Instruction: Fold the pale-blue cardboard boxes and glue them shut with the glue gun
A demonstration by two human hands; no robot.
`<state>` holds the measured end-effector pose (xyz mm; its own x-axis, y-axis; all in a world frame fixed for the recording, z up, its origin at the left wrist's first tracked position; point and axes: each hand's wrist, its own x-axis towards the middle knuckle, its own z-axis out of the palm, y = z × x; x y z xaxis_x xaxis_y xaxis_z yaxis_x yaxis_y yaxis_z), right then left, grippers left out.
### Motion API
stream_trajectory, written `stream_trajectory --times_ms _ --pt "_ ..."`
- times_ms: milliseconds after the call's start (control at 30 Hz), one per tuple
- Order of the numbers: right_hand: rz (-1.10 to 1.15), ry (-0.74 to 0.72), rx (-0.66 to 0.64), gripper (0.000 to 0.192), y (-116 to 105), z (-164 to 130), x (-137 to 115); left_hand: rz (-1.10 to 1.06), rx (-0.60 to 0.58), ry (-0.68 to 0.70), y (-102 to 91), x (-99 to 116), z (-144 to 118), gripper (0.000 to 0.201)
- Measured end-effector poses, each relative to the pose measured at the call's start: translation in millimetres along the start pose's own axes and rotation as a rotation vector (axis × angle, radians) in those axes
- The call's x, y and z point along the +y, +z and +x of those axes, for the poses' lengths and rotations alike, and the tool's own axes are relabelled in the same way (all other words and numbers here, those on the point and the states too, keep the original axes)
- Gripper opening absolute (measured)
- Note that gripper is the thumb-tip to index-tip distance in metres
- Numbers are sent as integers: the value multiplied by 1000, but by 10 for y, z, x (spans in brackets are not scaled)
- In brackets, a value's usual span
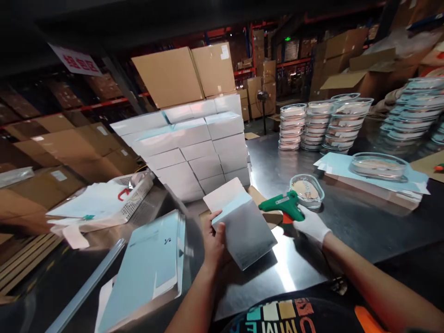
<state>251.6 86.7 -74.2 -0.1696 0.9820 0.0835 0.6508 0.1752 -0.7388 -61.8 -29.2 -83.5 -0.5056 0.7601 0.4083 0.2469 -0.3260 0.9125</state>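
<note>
Above the near part of the metal worktop (354, 226), a white box (246, 236) is held tilted, its open flap (227, 196) standing up from the top end. The left grip (215, 240) is bare and closed on the box's left edge close to that flap, thumb laid against the face turned to the wearer. The right grip (312, 226), in a white glove, is wrapped around the handle of a green glue gun (282, 206). Its nozzle points left at the box's upper right edge and sits just beside it; whether the two touch, I cannot tell.

Behind the box, a wall of stacked white boxes (197, 143) rises close by, limiting room forward. A glass dish (307, 192) stands just beyond the gun, near enough to crowd it on that side. Farther back are stacked glass containers (292, 127), well apart from both grips. Rightward from the gloved grip, dark metal gives a broad stretch for sideways movement, reaching to the near edge. On the left, a pile of pale blue sheets (145, 263) lies near the left forearm, with a white basket (140, 196) farther out.
</note>
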Motion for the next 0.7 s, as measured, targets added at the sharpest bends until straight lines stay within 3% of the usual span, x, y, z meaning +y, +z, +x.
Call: stream_trajectory --times_ms 100,167,233,300,467,567,700 --pt "86 -121 344 55 -210 -57 -36 -47 -17 5 142 178 110 72" --pt "174 -282 451 65 -335 -104 -122 -55 -63 45 265 329 194 73" --pt "234 -455 404 61 -423 -151 -240 -53 -105 106 396 465 245 69" --pt "242 -586 308 43 -459 -208 -365 -57 -118 184 514 553 244 62" --pt "202 -736 172 14 -358 -391 -634 -71 -141 356 640 524 122 49" --pt "82 -860 187 3 -258 -442 -805 -40 -146 422 637 437 74 46" --pt "16 -924 303 12 -171 -426 -990 0 -173 419 626 357 52 44"
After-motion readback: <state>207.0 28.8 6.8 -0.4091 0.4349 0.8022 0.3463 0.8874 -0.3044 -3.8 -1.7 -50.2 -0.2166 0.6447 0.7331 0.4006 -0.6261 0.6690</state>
